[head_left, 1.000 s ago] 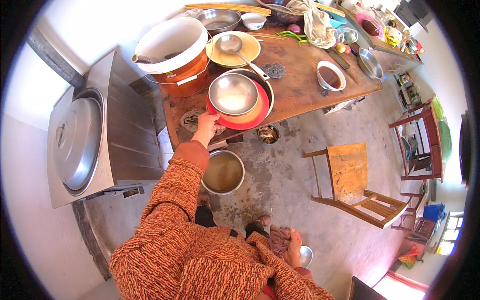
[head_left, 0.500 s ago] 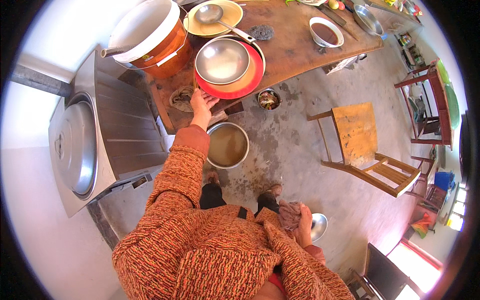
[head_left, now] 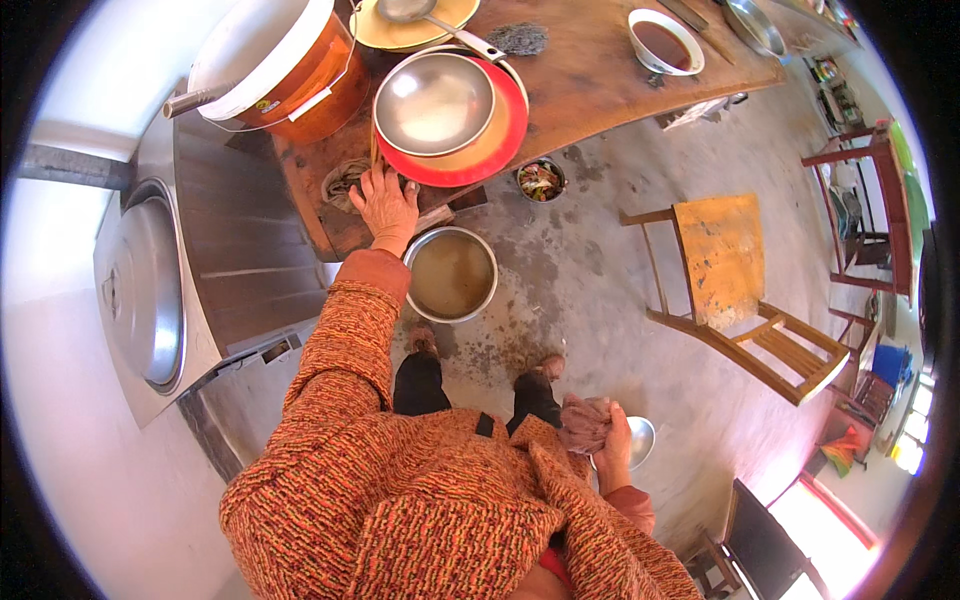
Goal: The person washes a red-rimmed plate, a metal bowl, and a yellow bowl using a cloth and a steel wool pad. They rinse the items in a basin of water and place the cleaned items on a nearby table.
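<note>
My left hand (head_left: pixel 388 208) is spread open at the near edge of the wooden table, its fingertips between a crumpled grey-brown rag (head_left: pixel 345 184) and a red-rimmed plate (head_left: pixel 508 122). Thin wooden sticks (head_left: pixel 375 148) stand out by the plate's left rim, just beyond my fingers; whether I touch them I cannot tell. A shiny metal bowl (head_left: pixel 433 103) rests in the plate. Low at my right side, my right hand (head_left: pixel 616 447) is closed on a bunched pinkish-brown cloth (head_left: pixel 585 424). A silver bowl (head_left: pixel 641 442) shows partly behind that hand; whether I hold it is unclear.
On the table (head_left: pixel 590 95) are an orange bucket (head_left: pixel 318 105), a ladle (head_left: pixel 455 30), a scouring pad (head_left: pixel 517 40) and a white bowl (head_left: pixel 665 44) of brown liquid. A basin (head_left: pixel 452 275) of murky water stands before my feet. A wooden chair (head_left: pixel 720 262) is to the right.
My left hand has come off the red-rimmed plate's edge and moved slightly left, toward the rag, with fingers spreading. My right hand still grips the cloth. The view has shifted a little.
</note>
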### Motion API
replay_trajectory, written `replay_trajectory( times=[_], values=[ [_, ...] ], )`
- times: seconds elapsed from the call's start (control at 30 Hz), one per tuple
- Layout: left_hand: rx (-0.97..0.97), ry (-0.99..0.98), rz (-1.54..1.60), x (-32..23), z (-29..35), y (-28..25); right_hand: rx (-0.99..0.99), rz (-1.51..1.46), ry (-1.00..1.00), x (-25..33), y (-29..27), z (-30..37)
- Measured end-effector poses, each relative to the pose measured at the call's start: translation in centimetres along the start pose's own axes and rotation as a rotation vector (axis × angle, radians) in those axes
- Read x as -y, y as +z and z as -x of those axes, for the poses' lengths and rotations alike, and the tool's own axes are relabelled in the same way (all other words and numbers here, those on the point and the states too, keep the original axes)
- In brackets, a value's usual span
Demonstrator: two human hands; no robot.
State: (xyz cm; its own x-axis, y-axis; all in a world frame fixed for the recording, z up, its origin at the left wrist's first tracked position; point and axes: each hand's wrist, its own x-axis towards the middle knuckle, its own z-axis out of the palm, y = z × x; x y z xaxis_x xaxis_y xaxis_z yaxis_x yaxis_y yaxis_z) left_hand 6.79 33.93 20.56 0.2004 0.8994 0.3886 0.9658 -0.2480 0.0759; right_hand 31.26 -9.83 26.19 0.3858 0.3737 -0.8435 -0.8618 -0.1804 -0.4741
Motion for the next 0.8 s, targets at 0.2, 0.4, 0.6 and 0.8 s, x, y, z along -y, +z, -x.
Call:
replay_trajectory(
  times=[0.2, 0.4, 0.6, 0.8],
  values=[
    [0.067, -0.024, -0.053, 0.3, 0.1, 1.3, 0.129, 0.072, 0.075, 4.7, 5.2, -7.7],
    [0.081, -0.043, -0.022, 0.5, 0.3, 1.8, 0.42, 0.3, -0.347, 14.1, 22.2, -13.4],
    [0.042, -0.039, 0.01, 0.8, 0.3, 2.1, 0.453, 0.659, -1.011, 19.0, 35.0, -20.8],
    [0.073, -0.021, -0.001, 0.6, -0.1, 1.8, 0.177, 1.628, -1.469, 17.1, 37.6, -28.0]
  ],
)
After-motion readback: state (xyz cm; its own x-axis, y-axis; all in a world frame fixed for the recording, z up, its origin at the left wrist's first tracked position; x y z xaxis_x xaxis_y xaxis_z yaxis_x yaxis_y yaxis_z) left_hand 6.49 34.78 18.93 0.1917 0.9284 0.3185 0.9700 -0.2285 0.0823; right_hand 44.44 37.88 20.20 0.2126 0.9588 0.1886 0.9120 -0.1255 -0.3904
